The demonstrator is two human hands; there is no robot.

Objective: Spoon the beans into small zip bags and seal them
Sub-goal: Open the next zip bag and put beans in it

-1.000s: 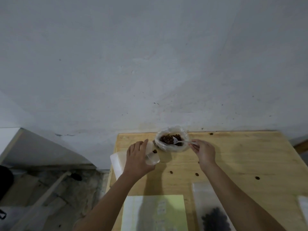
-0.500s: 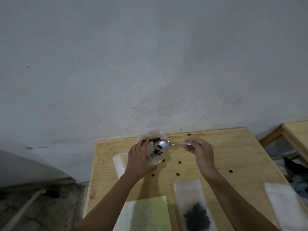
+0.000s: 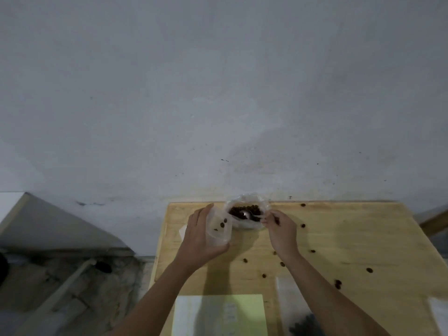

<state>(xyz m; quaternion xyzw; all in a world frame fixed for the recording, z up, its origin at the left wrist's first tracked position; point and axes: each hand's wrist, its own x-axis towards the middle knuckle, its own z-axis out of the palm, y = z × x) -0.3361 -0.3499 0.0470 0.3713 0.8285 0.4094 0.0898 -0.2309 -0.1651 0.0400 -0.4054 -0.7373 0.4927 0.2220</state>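
Left hand: the left hand (image 3: 202,235) is wrapped around a small zip bag (image 3: 218,225), thumb under the bottom edge and fingers behind it, holding the bag upright with its mouth toward the bean supply.
Small zip bag: clear plastic with only a few beans inside, visible as dark spots through the wall; its top edge sits just beside the supply bag, though whether the two touch cannot be told.
Right hand: the right hand (image 3: 281,229) is pinched on the handle of a spoon (image 3: 249,215), fingertips closed around the end nearest the wrist.
Spoon: metal, with the bowl down among the beans; it seems to be resting on them, but the blur makes this uncertain.
Bean supply: an open clear bag (image 3: 246,212) of brown beans stands between the two hands and just beyond their fingertips.
Loose beans: several scattered beans (image 3: 303,225) lie on the wooden table (image 3: 351,238), most of them to the right of the right hand and beside its forearm.
Below the left forearm: a pale yellow-green sheet (image 3: 219,315) lies flat on the table.
Under the right forearm: a flat filled bag (image 3: 294,311) holding a dark heap of beans lies partly hidden by the arm.
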